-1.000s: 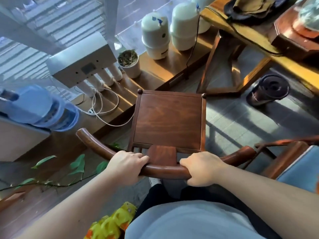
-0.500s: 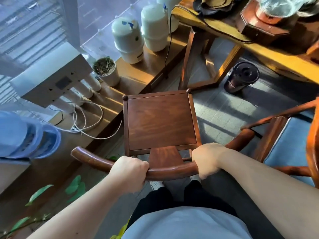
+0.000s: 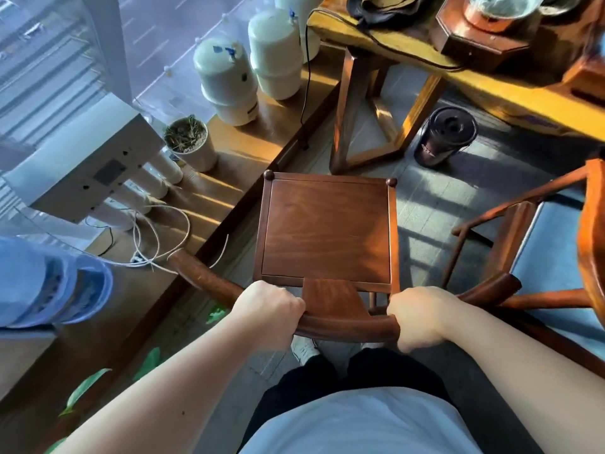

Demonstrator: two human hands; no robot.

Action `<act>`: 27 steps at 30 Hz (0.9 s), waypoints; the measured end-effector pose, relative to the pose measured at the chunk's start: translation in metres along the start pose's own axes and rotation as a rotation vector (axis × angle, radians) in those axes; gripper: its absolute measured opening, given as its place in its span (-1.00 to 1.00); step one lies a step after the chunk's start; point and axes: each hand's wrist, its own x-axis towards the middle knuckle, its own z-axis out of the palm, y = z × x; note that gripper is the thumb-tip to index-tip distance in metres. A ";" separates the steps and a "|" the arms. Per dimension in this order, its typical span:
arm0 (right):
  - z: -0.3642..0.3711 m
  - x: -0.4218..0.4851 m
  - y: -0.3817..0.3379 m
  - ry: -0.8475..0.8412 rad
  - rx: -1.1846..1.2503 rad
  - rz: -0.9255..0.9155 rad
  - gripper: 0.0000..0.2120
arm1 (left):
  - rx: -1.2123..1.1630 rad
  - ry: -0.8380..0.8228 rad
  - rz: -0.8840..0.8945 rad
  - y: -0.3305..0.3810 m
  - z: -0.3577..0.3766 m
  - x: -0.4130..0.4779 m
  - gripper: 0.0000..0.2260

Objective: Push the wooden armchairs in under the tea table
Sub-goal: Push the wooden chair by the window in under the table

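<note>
Both hands grip the curved back rail of the wooden armchair point(image 3: 327, 231): the left hand point(image 3: 268, 311) and the right hand point(image 3: 417, 317), fingers curled shut around it and mostly hidden beneath. The chair stands on the floor short of the tea table point(image 3: 510, 90), whose surface is cut off above. A second armchair point(image 3: 556, 257) is cropped at right.

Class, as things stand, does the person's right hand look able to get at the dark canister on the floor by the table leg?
Probably not as it stands: the right hand is clamped on the armchair back rail, and the chair's seat lies between it and the dark canister.
</note>
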 end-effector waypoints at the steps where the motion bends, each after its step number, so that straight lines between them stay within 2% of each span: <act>1: 0.003 -0.001 0.002 0.002 0.011 0.000 -0.82 | 0.003 0.002 0.016 0.000 -0.002 0.003 -0.87; 11: 0.009 -0.007 0.020 0.090 0.076 -0.081 -0.82 | 0.039 -0.049 0.038 0.001 -0.020 0.019 -0.80; 17: 0.010 -0.006 0.020 0.067 0.111 -0.036 -0.73 | 0.059 -0.058 0.059 -0.001 -0.019 0.021 -0.83; 21: 0.009 -0.009 0.015 0.068 0.139 0.016 -0.79 | 0.074 -0.041 0.111 -0.006 -0.016 0.023 -0.88; 27: 0.015 -0.008 0.002 0.058 0.188 0.099 -0.79 | 0.129 -0.012 0.213 -0.015 -0.014 0.024 -0.83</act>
